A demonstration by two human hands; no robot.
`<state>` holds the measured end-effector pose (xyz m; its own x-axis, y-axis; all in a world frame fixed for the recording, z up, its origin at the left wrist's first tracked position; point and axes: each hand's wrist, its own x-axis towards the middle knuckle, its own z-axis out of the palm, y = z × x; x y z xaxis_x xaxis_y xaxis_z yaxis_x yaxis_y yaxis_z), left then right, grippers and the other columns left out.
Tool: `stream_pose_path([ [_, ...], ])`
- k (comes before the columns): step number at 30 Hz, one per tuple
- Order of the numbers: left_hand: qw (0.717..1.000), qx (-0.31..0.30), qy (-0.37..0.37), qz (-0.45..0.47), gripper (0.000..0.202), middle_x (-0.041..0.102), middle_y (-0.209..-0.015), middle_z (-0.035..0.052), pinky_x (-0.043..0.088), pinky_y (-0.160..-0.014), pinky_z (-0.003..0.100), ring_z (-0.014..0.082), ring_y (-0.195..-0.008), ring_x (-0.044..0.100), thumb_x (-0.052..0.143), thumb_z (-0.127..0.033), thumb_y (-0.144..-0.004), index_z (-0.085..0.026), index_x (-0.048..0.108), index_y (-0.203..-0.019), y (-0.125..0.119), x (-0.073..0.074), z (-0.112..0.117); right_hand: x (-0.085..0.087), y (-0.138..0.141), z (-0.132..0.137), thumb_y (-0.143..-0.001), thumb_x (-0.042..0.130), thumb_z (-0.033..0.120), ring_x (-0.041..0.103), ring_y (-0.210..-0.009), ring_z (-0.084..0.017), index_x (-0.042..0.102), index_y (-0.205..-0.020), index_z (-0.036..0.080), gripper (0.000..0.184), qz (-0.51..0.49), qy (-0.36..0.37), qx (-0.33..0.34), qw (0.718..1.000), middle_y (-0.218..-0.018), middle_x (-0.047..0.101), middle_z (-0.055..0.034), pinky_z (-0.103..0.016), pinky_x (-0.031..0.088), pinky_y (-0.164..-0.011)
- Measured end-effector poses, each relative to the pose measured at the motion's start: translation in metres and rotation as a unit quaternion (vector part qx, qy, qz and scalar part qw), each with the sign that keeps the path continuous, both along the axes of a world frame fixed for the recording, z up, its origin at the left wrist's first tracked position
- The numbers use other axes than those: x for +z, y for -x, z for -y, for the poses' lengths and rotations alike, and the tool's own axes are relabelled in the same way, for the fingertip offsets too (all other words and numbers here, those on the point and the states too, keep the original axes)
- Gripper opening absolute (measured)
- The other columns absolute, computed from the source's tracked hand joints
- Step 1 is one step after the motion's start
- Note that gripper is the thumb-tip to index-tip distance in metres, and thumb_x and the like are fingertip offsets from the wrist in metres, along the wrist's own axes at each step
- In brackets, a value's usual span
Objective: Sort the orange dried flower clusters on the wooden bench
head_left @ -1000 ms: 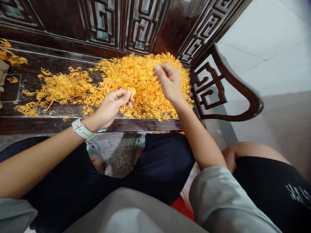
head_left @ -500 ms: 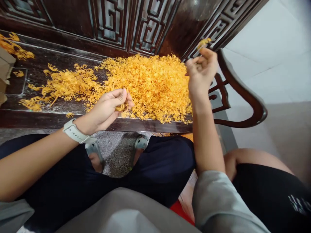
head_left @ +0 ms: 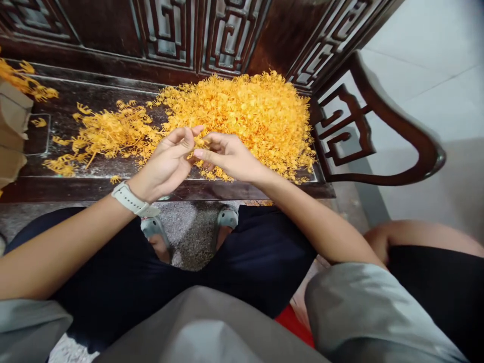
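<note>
In front of the big pile, my left hand [head_left: 166, 159] and my right hand [head_left: 230, 159] meet with fingertips almost touching. Fingers of my left hand are curled and pinched around small yellow-orange plastic pieces with thin curved prongs. A bit of one pronged piece [head_left: 199, 143] shows between the two hands, where the thumb and fingers of my right hand also close on it. The fingers hide most of what is held. Right behind them rises the heaped pile [head_left: 257, 111] of the same pieces. A smaller, looser heap [head_left: 109, 131] lies to the left.
The dark wooden bench [head_left: 56, 189] has a carved lattice back [head_left: 227, 40] and a curved armrest [head_left: 401, 136] at right. A cardboard box [head_left: 13, 131] stands at the left end, beside more yellow pieces [head_left: 32, 83]. Another person's leg [head_left: 427, 242] is close on my right.
My right hand has come down from above the pile's right end, where a yellow piece was at its fingertips, to meet my left hand. The view has shifted slightly.
</note>
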<state>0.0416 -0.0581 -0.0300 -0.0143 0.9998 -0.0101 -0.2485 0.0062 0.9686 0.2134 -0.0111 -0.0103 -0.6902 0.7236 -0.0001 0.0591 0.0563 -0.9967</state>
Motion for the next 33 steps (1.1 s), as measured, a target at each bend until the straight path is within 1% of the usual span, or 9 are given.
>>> stream_pose_path([
  [6,0.997,0.043,0.023,0.059,0.025,0.071,-0.093,0.0028,0.056,-0.087,0.031,0.0169,-0.095,0.067,0.076,-0.024,-0.095,-0.02,0.059,-0.077,0.004,0.001,-0.005,-0.012,-0.006,-0.002,-0.086,0.079,0.073,0.055,-0.081,-0.016,0.055,-0.09,0.024,0.055,-0.03,0.087,0.024,0.995,-0.088,0.06,-0.0026,-0.03,0.052,-0.068],
  [10,0.989,0.053,0.105,0.091,0.018,0.063,-0.081,0.0023,0.052,-0.068,0.027,0.0145,-0.075,0.06,0.064,-0.003,-0.08,-0.019,0.059,-0.073,-0.003,0.0,-0.002,0.001,-0.006,0.011,-0.105,0.057,0.045,0.049,-0.075,-0.017,0.053,-0.087,0.022,0.029,0.092,-0.172,0.025,0.98,-0.083,0.058,-0.0037,-0.03,0.038,-0.065],
  [14,0.984,0.022,0.148,0.097,0.02,0.056,-0.073,0.0014,0.042,-0.059,0.026,0.0116,-0.063,0.052,0.056,0.002,-0.065,-0.018,0.055,-0.068,-0.006,-0.006,-0.004,0.022,-0.008,0.031,-0.101,0.048,0.016,0.048,-0.077,-0.021,0.064,-0.093,0.02,0.018,0.274,-0.463,0.07,0.84,-0.088,0.063,-0.0094,-0.036,0.021,-0.062],
  [16,0.983,0.034,0.152,0.097,0.02,0.054,-0.07,0.0006,0.041,-0.059,0.027,0.0115,-0.06,0.051,0.056,0.0,-0.068,-0.019,0.051,-0.069,0.002,-0.011,-0.014,0.028,-0.008,0.049,-0.101,0.045,0.015,0.046,-0.071,-0.02,0.067,-0.092,0.022,0.025,0.268,-0.543,0.092,0.79,-0.082,0.063,-0.0085,-0.037,0.017,-0.059],
  [19,0.968,0.134,0.181,0.111,0.025,0.044,-0.062,-0.0028,0.036,-0.056,0.027,0.009,-0.052,0.041,0.057,-0.001,-0.079,-0.021,0.045,-0.069,0.024,-0.016,-0.036,0.029,-0.003,0.083,-0.103,0.046,0.016,0.042,-0.062,-0.017,0.069,-0.093,0.028,0.028,0.151,-0.595,0.161,0.773,-0.073,0.062,-0.0029,-0.036,0.019,-0.053],
  [22,0.961,0.157,0.165,0.158,0.024,0.052,-0.068,-0.0019,0.036,-0.053,0.024,0.0069,-0.053,0.041,0.062,-0.011,-0.098,-0.019,0.056,-0.076,0.041,-0.013,-0.049,0.03,0.0,0.088,-0.105,0.047,0.018,0.054,-0.066,-0.016,0.07,-0.097,0.028,0.027,0.082,-0.499,0.181,0.844,-0.08,0.069,-0.002,-0.034,0.035,-0.054],
  [26,0.976,0.099,0.111,0.156,0.014,0.068,-0.089,0.0021,0.042,-0.05,0.02,0.0063,-0.059,0.051,0.071,-0.029,-0.104,-0.02,0.069,-0.093,0.047,-0.005,-0.042,0.038,-0.021,0.017,-0.103,0.062,0.047,0.06,-0.072,-0.016,0.07,-0.103,0.026,0.022,-0.035,-0.191,-0.061,0.979,-0.1,0.07,-0.0055,-0.032,0.051,-0.063],
  [30,0.981,0.073,0.093,0.151,0.015,0.07,-0.092,0.0049,0.057,-0.061,0.02,0.0093,-0.068,0.063,0.073,-0.03,-0.104,-0.018,0.072,-0.095,0.043,-0.008,-0.033,0.024,-0.07,-0.074,-0.097,0.053,0.069,0.066,-0.089,-0.019,0.063,-0.089,0.022,0.049,-0.156,0.096,-0.277,0.943,-0.105,0.064,-0.0127,-0.034,0.059,-0.077],
  [33,0.977,0.037,0.117,0.174,0.011,0.073,-0.094,0.0054,0.066,-0.076,0.028,0.0142,-0.079,0.072,0.072,-0.025,-0.103,-0.018,0.071,-0.094,0.037,-0.015,-0.03,0.0,-0.096,-0.101,-0.089,0.06,0.072,0.066,-0.097,-0.025,0.062,-0.088,0.023,0.05,-0.096,0.079,-0.35,0.928,-0.105,0.064,-0.014,-0.039,0.059,-0.08],
])
